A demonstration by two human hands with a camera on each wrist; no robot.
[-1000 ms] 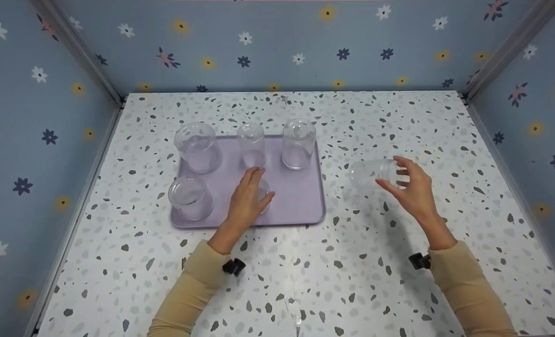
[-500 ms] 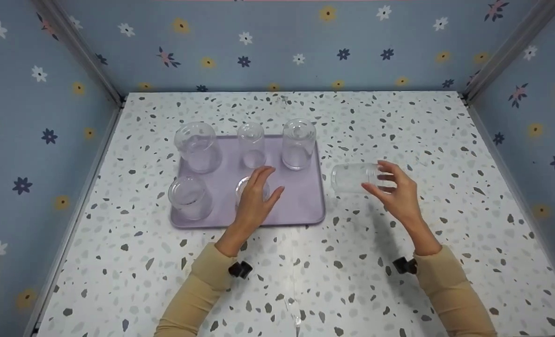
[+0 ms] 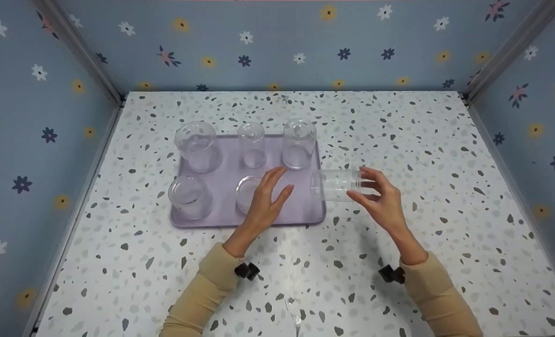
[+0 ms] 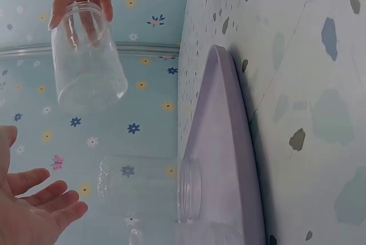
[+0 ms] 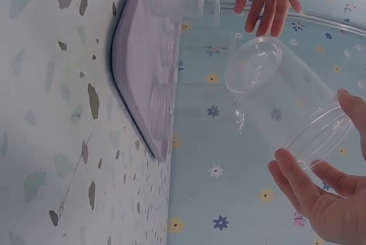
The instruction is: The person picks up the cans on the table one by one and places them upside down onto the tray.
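Note:
My right hand [image 3: 381, 200] pinches a clear jar [image 3: 336, 185] by its threaded rim, between thumb and fingers. The jar lies sideways in the air, its base pointing left and overlapping the right edge of the purple tray [image 3: 296, 216] in the head view. In the right wrist view the jar [image 5: 286, 93] looks see-through, with nothing inside. My left hand [image 3: 264, 202] hovers over the tray's front middle, fingers and thumb spread, holding nothing. It partly covers a clear jar [image 3: 243, 194] standing on the tray. In the left wrist view the held jar [image 4: 88, 65] is apart from my left fingers.
More clear jars stand on the tray: a wide one [image 3: 197, 147] at back left, a narrow one [image 3: 252, 145] at back middle, a tall one [image 3: 299, 145] at back right, a squat one [image 3: 190, 199] at front left. Flowered panels [image 3: 277, 47] enclose the speckled table [image 3: 399, 126].
My right hand has carried the jar leftward to the tray's right edge. My left hand has shifted right, uncovering more of the front middle jar. The other jars have stayed put.

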